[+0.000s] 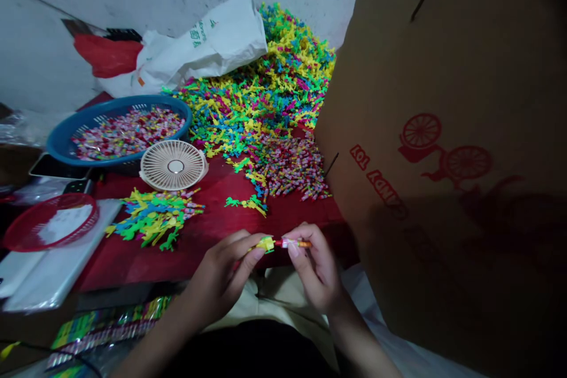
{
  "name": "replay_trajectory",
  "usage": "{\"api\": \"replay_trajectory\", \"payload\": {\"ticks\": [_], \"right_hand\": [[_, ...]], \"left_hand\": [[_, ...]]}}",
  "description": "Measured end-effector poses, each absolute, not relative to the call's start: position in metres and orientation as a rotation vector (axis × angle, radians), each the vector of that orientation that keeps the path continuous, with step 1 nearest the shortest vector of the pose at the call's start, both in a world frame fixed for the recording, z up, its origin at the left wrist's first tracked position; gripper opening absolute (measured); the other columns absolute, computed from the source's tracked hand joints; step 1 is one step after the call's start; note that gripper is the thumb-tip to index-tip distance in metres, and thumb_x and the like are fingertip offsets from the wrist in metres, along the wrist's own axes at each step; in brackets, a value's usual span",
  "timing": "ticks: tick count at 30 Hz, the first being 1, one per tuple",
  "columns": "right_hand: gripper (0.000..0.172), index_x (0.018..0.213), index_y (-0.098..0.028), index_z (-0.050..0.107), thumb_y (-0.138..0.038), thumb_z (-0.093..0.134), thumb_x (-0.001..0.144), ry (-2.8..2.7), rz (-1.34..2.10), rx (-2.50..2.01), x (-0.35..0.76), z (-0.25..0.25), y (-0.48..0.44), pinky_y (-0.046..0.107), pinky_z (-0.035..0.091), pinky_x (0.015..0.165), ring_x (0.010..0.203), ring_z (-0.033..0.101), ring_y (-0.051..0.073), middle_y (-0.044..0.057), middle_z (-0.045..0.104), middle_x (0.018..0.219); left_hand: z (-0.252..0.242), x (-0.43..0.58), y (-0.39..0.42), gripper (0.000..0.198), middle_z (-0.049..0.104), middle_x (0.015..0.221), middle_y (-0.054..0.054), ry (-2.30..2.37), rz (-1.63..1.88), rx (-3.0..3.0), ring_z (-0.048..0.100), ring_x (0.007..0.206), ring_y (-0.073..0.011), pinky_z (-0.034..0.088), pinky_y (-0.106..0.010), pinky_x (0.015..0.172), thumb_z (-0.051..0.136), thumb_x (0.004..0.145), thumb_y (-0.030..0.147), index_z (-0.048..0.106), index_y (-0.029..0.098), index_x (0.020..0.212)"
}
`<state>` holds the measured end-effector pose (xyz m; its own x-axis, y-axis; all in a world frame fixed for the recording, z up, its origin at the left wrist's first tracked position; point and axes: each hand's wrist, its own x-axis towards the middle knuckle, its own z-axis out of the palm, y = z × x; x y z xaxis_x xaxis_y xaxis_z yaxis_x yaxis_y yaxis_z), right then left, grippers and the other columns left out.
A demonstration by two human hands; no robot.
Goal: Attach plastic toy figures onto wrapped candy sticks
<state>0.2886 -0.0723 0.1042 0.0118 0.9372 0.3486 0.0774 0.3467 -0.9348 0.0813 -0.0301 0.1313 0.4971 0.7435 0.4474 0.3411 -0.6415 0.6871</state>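
My left hand (234, 266) pinches a yellow-green plastic toy piece (266, 243) between thumb and fingers. Right beside it, my right hand (315, 263) grips a small candy tube (292, 243) with a red end that points at the toy piece; the two meet or nearly meet. Ahead of my hands, a few loose toy pieces (248, 203) lie on the red tabletop (217, 189). Beyond them are a pile of candy tubes (295, 168) and a large heap of coloured toy pieces (274, 82). Joined toys (155, 215) form a bunch to the left.
A white round fan (174, 165) stands before a blue basket (57, 144) of wrapped candy. Left are a red basket (18, 230) and plastic bags (66, 260). A white sack (221, 35) lies behind. A tall cardboard box (398, 100) walls the right side.
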Motion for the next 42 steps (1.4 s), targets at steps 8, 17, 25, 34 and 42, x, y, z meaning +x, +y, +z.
{"api": "replay_trajectory", "payload": {"ticks": [8,17,25,34,42], "right_hand": [[0.012,0.116,-0.026,0.062,-0.03,0.053,0.11,-1.395,0.845,-1.001,0.289,0.107,-0.073,0.031,0.046,0.076,0.086,0.056,0.018,0.003,0.058,0.098],[0.01,0.111,-0.027,0.063,-0.031,0.054,0.109,-1.377,0.87,-0.968,0.291,0.111,-0.074,0.035,0.044,0.079,0.087,0.053,0.021,0.003,0.056,0.092],[0.009,0.111,-0.026,0.063,-0.03,0.056,0.108,-1.303,0.929,-0.935,0.287,0.109,-0.079,0.034,0.045,0.076,0.089,0.055,0.021,0.004,0.058,0.095],[0.009,0.111,-0.025,0.059,-0.029,0.051,0.109,-1.376,0.931,-0.9,0.289,0.107,-0.078,0.036,0.047,0.078,0.089,0.058,0.022,0.005,0.059,0.095],[0.014,0.121,-0.027,0.058,-0.033,0.054,0.109,-1.461,0.934,-1.035,0.299,0.085,-0.062,0.036,0.053,0.088,0.099,0.065,0.021,0.006,0.066,0.11]], "left_hand": [[0.145,0.083,-0.03,0.02,0.075,0.092,-0.003,0.854,0.889,2.292,0.072,0.08,-0.0133,0.057,-0.019,0.073,0.053,0.106,0.016,0.071,0.02,0.115],[0.146,0.082,-0.03,0.02,0.074,0.093,-0.002,0.835,0.914,2.316,0.072,0.082,-0.013,0.056,-0.019,0.076,0.054,0.105,0.015,0.068,0.019,0.12],[0.146,0.08,-0.031,0.02,0.075,0.094,-0.005,0.811,0.854,2.367,0.071,0.082,-0.0149,0.055,-0.021,0.07,0.052,0.106,0.016,0.068,0.017,0.119],[0.141,0.083,-0.033,0.023,0.074,0.096,-0.006,0.84,0.806,2.426,0.071,0.086,-0.0172,0.055,-0.025,0.079,0.046,0.109,0.02,0.067,0.018,0.117],[0.127,0.08,-0.016,0.029,0.074,0.093,-0.006,0.923,0.653,2.355,0.069,0.083,-0.0177,0.053,-0.026,0.076,0.042,0.108,0.021,0.071,0.019,0.11]]}}
